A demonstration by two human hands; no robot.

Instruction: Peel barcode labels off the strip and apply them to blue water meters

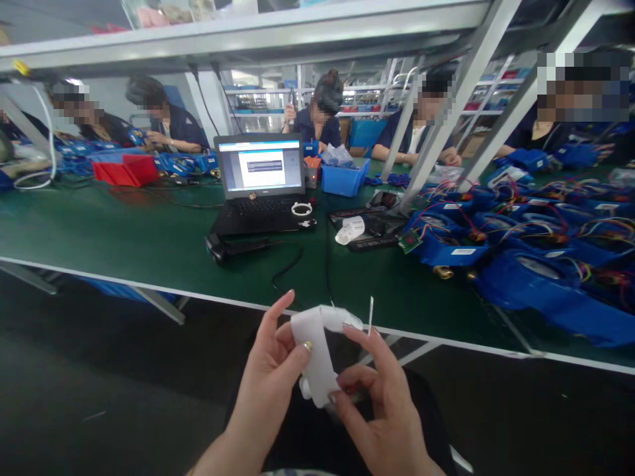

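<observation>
Both hands hold a folded white paper strip [320, 360], which looks like label backing, above my lap by the table's front edge. My left hand [275, 367] pinches its left side, thumb on the front face and index finger raised. At the lower end of the strip, my right hand [380, 403] grips it between thumb and fingers. A small thin white piece [371, 314] stands up from the right index fingertip, seen nearly edge-on. The strip bends away to the right at its top, close to that finger.
A laptop [260, 178] with a white ring [301, 209] on it stands ahead. Before it lies a black handheld scanner [223, 250] with a cable. Right of it are a white roll [351, 229], a blue bin [344, 178] and several wired blue housings [555, 284]. Several people sit opposite.
</observation>
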